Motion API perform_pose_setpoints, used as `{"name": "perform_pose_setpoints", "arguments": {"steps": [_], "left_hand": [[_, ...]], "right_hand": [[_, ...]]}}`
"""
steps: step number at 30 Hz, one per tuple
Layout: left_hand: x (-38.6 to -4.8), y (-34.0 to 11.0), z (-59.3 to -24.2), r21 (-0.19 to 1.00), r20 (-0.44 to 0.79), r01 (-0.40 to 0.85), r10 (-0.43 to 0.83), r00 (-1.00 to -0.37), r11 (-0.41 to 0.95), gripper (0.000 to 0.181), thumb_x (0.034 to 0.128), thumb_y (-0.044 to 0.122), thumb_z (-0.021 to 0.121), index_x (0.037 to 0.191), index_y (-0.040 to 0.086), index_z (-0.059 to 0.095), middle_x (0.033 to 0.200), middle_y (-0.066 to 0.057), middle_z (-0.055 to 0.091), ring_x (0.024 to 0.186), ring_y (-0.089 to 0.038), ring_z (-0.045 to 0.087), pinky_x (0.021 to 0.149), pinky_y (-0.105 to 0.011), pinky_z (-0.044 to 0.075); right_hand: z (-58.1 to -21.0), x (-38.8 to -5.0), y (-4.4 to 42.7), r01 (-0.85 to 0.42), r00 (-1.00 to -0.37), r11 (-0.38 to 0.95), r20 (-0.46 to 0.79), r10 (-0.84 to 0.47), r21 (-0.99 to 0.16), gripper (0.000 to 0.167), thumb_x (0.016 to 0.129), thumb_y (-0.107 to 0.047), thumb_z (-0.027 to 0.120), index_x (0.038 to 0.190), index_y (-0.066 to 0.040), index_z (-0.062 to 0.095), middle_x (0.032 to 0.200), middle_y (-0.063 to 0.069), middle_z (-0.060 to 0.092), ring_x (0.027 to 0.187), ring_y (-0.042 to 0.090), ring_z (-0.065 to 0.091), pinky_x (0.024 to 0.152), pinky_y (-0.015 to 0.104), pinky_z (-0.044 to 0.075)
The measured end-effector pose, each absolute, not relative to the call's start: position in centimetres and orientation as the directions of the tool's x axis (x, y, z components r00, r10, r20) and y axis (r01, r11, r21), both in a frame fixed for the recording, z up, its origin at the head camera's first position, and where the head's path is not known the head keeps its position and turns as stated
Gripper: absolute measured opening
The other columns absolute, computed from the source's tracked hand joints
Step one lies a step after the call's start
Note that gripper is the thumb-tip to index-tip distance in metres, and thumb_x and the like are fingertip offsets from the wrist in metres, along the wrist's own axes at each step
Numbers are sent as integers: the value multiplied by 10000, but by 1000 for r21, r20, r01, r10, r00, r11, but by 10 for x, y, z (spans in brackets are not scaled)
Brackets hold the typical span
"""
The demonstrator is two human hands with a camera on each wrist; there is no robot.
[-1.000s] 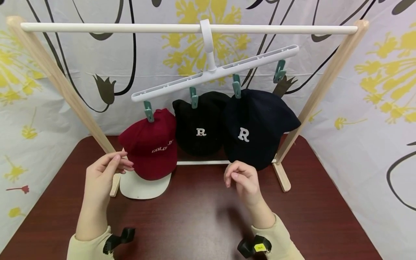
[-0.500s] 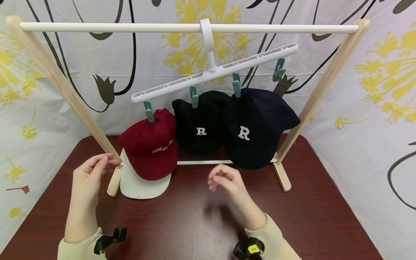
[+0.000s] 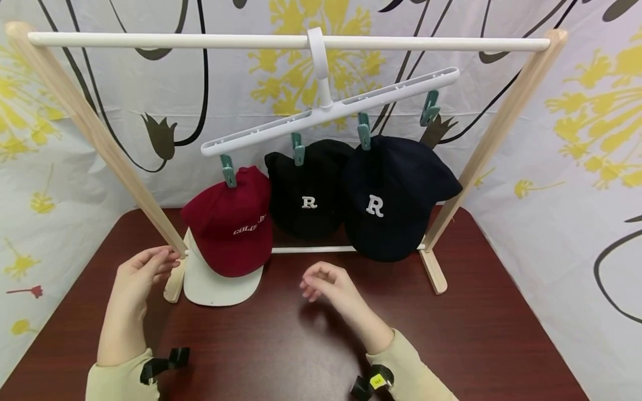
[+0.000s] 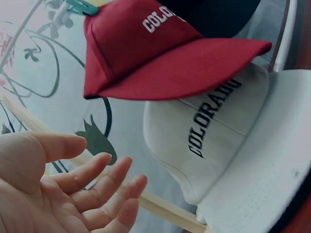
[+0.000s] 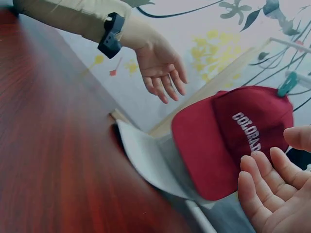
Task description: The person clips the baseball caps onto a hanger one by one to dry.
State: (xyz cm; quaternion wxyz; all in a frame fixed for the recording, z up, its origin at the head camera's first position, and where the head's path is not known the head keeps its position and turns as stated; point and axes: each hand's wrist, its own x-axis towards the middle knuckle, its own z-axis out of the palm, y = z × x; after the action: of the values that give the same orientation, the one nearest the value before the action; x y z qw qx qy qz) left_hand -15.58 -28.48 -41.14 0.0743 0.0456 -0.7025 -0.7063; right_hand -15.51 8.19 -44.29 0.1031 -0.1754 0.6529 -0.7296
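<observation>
Over the middle of the glossy red-brown table [image 3: 281, 345], have brought the right hand [image 3: 328, 281] farther left than a second ago; near the left edge, have drawn the left hand [image 3: 131, 281] outward and lower. With fingers [image 4: 112, 178] loosely bent and parted, holding nothing. Toward the back edge, hanging by clips [image 3: 228, 171] from the tilted white hanger [image 3: 326, 115]: red cap [image 3: 225, 223], black cap [image 3: 306, 181], navy cap [image 3: 401, 178]; below the red one, white cap [image 3: 223, 292]. Behind, flower-patterned backdrop [image 3: 551, 228].

A red cap [image 3: 228, 225], a white cap [image 3: 220, 289], green clips [image 3: 228, 171] and a white backdrop [image 3: 100, 195] patterned with yellow flowers [image 3: 296, 69] are seen.
</observation>
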Motion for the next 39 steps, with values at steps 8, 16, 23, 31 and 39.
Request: {"name": "perform_pose_setpoints", "arguments": {"steps": [8,16,23,31,39], "left_hand": [[-165,-294,-420,971,-74,-95,-103,-992,221,332,1000,308,510,1199,45,551,886,225,646,828,19,639,697,-186,513],[-168,-290,-426,929,-168,-182,-71,-983,323,649,1014,360,449,1417,-123,287,1173,-69,613,909,50,578,777,-208,501],[-171,-289,-432,900,-240,-240,-46,-970,364,663,1030,380,373,1440,-122,233,1417,-335,336,1215,-279,472,890,-237,456],[-172,-285,-435,901,-296,-289,-26,-955,324,685,1029,392,365,1457,-114,187,1458,-337,270,1333,-401,311,1027,-388,371],[-174,-285,-438,899,-320,-308,-12,-947,310,689,1032,386,365,1461,-115,165,1480,-339,216,1357,-421,254,1073,-488,286]], "right_hand": [[-464,-163,75,-12,-912,-32,24,-410,-999,271,940,-74,587,1086,152,551,1040,338,613,811,297,668,681,345,555],[-476,-166,64,27,-894,-33,-10,-448,-999,293,937,-97,602,1141,110,563,1138,312,598,922,343,656,750,417,549],[-481,-166,52,68,-878,-48,-37,-477,-997,387,945,-103,593,1238,135,508,1210,306,563,988,378,629,797,428,536],[-486,-167,39,121,-876,-78,-70,-476,-990,447,937,-106,600,1292,130,465,1283,293,516,1048,386,600,827,423,526],[-497,-172,28,205,-864,-199,-81,-497,-958,541,921,-116,606,1354,124,387,1391,292,403,1202,388,489,923,417,473]]}}
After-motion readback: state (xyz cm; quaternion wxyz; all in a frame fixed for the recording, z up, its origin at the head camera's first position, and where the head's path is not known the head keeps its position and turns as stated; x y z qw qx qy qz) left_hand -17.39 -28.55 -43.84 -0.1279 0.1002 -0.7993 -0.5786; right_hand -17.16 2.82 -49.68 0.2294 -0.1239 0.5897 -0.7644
